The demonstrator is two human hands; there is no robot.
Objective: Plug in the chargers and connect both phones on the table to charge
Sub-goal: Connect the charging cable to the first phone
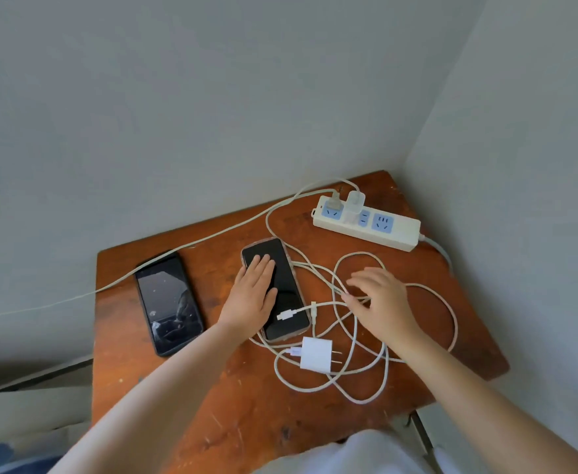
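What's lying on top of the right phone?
On the right phone: the left hand, flat on its screen, and a white cable plug near its lower end. The glass under the palm is hidden.

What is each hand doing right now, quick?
Left hand: open, flat on the black phone in the clear case.
Right hand: open, fingers spread over the tangled white cables, gripping nothing.

Soft, even daylight lit the scene; shadows were faint (wide-angle bending curved the edges), and detail looked slightly soft.

Plain room corner: worn wooden table (246,422), bare grey walls (212,97)
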